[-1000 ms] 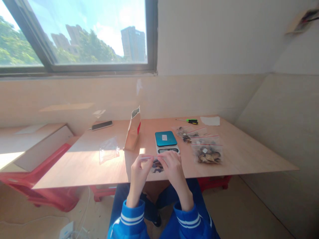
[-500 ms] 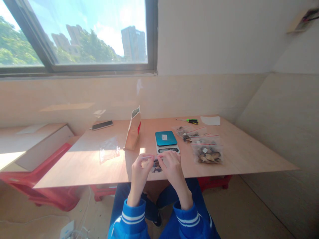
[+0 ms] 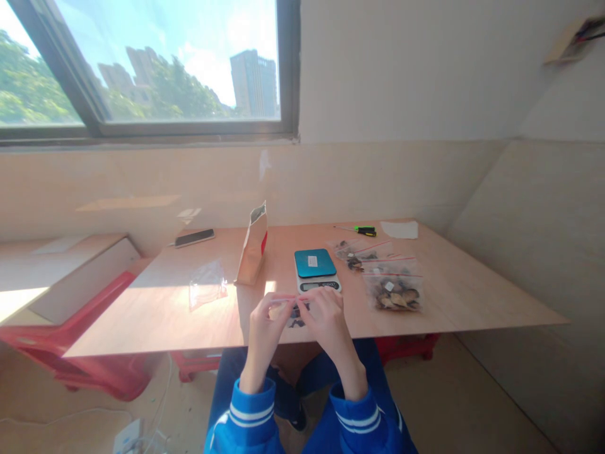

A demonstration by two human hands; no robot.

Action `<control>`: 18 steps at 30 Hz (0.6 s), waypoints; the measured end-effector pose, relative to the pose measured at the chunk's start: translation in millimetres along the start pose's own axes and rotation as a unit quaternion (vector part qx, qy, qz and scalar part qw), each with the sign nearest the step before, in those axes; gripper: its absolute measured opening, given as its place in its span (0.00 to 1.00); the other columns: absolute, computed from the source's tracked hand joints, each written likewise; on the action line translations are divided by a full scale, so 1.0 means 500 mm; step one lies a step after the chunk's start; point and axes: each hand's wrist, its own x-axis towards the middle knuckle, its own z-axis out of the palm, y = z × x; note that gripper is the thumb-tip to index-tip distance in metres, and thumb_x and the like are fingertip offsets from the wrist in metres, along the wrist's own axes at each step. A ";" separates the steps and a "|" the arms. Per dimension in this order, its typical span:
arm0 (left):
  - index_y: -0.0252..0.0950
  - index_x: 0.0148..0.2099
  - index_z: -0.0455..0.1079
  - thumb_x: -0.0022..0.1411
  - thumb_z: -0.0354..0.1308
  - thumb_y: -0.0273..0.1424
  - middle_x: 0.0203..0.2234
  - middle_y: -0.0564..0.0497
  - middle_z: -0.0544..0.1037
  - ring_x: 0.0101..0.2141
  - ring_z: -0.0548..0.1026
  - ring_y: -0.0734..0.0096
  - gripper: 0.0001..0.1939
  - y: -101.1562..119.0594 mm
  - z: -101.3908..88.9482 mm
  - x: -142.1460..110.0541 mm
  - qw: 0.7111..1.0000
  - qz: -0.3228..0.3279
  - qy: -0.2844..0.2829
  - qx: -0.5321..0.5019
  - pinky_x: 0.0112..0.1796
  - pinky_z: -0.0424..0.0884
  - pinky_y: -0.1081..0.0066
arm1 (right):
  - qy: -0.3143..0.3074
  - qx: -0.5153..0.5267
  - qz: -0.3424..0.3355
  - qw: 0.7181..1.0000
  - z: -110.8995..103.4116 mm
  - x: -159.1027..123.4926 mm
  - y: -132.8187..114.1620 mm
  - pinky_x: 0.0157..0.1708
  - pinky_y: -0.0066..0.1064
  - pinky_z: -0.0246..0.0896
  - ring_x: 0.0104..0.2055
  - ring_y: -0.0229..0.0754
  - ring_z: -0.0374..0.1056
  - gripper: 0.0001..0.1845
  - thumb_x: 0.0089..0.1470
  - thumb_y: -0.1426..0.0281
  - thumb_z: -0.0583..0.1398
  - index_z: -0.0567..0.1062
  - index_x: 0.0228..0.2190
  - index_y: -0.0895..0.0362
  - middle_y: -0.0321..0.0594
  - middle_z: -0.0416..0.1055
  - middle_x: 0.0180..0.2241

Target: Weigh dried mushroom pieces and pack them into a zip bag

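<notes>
Both my hands hold one small clear zip bag (image 3: 295, 312) with dark pieces in it, just above the near edge of the wooden table (image 3: 463, 296). My left hand (image 3: 265, 328) pinches the bag's top strip on the left, fingers closed. My right hand (image 3: 326, 321) pinches the same strip on the right. Directly behind the hands sits a small kitchen scale (image 3: 315, 268) with a teal top. A brown paper pouch (image 3: 254, 246) stands open to the left of the scale.
Several filled zip bags (image 3: 393, 287) lie right of the scale. An empty clear bag (image 3: 207, 285) lies at the left. A phone (image 3: 193, 238), a green-handled tool (image 3: 362, 231) and a white paper (image 3: 399, 229) lie along the far edge. A red stool (image 3: 94, 372) stands at the left.
My right hand has slid slightly to the left along the bag's top strip, closer to my left hand. Nothing else has moved.
</notes>
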 end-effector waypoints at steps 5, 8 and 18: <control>0.36 0.34 0.76 0.58 0.61 0.35 0.31 0.49 0.81 0.35 0.79 0.66 0.07 0.005 0.001 0.000 1.000 0.006 0.003 0.003 0.37 0.74 0.68 | 0.007 -0.008 -0.010 1.000 0.000 -0.001 0.003 0.46 0.38 0.54 0.38 0.42 0.68 0.03 0.58 0.72 0.58 0.72 0.32 0.54 0.36 0.74 0.31; 0.37 0.36 0.76 0.59 0.60 0.35 0.32 0.48 0.81 0.35 0.79 0.66 0.07 0.004 0.001 0.001 1.000 0.015 0.001 0.003 0.37 0.75 0.68 | 0.014 -0.011 -0.013 1.000 0.000 0.000 0.002 0.46 0.38 0.54 0.37 0.42 0.68 0.04 0.58 0.71 0.58 0.72 0.31 0.53 0.35 0.74 0.31; 0.38 0.35 0.76 0.59 0.60 0.35 0.32 0.49 0.80 0.35 0.78 0.66 0.07 -0.004 -0.003 0.002 1.000 0.023 -0.010 -0.016 0.38 0.74 0.67 | 0.016 -0.011 -0.008 1.000 0.003 -0.001 0.006 0.43 0.37 0.54 0.36 0.41 0.69 0.08 0.61 0.65 0.57 0.75 0.31 0.53 0.36 0.75 0.31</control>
